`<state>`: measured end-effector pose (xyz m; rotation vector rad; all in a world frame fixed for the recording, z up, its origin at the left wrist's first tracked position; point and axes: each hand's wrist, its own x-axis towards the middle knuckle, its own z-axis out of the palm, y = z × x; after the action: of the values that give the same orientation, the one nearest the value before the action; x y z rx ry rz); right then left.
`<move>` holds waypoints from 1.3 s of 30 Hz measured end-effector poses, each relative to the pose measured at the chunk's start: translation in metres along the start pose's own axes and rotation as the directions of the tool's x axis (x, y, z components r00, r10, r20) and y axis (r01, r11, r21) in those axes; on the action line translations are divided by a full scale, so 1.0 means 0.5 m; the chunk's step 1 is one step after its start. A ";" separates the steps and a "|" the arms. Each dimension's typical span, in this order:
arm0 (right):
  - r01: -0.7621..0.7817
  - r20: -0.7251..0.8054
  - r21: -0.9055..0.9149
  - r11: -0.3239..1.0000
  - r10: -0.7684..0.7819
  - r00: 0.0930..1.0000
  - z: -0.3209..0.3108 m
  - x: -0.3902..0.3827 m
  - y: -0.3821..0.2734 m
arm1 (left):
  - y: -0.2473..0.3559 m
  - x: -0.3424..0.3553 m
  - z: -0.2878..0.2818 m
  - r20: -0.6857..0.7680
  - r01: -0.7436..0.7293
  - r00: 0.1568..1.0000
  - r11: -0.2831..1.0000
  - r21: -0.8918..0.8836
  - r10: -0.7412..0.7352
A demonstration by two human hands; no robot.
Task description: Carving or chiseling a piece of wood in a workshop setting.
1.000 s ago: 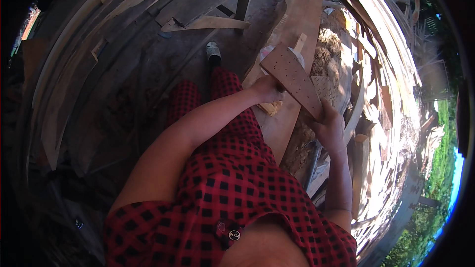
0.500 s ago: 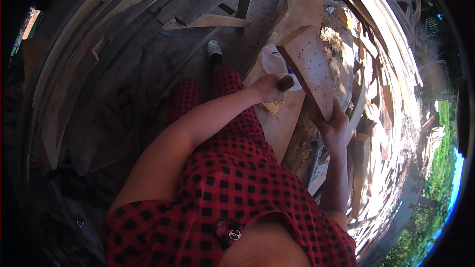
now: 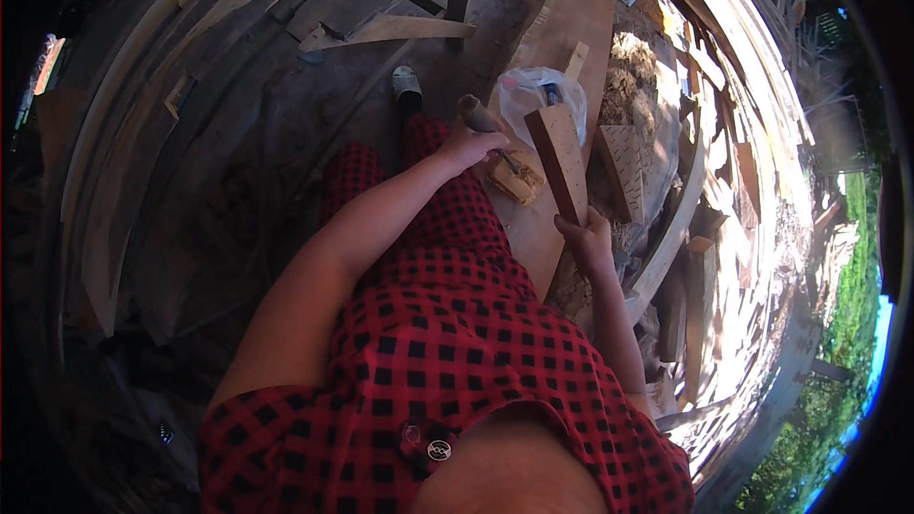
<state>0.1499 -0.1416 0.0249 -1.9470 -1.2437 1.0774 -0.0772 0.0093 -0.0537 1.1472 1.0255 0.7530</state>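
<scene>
Left hand (image 3: 468, 148) wrapped round a tool (image 3: 479, 115) that reaches the block (image 3: 519, 187), right hand (image 3: 590, 240) clasping near end of pitted board (image 3: 562, 157).

Long plank (image 3: 577, 14) cropped by top edge; tool (image 3: 478, 115) middle apparently hidden in left fingers (image 3: 489, 142).

Wears a red top (image 3: 447, 333), checked with rows of black squares, short in the left sleeve (image 3: 262, 419) and the right sleeve (image 3: 660, 443). Bears 1 round, dark button (image 3: 439, 449) with a pale design near the neckline (image 3: 519, 404), beside a small reddish mark (image 3: 411, 434). Continues the same red-and-black check down into the trousers (image 3: 428, 133). Shows 1 pale shoe (image 3: 404, 80) and a dark sock (image 3: 410, 104). Goes bare at left hand (image 3: 464, 149) and right hand (image 3: 589, 240).
</scene>
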 end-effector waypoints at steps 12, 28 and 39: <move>-0.549 0.219 0.474 0.688 0.512 0.831 0.098 -0.016 0.146 | 0.010 -0.023 -0.037 0.025 0.012 1.000 0.973 -0.228 -0.007; -0.464 0.156 0.539 0.703 0.458 0.875 0.123 -0.021 0.170 | 0.058 0.008 -0.003 0.265 -0.235 0.944 0.965 0.121 0.197; -0.289 0.059 0.398 0.871 0.290 0.955 0.054 -0.020 0.067 | 0.052 0.037 0.024 0.258 -0.347 0.921 0.915 0.203 0.292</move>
<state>0.1390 -0.1629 -0.0124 -1.8363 -0.6624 1.3570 -0.0587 0.0284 -0.0324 1.6058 0.7612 0.7470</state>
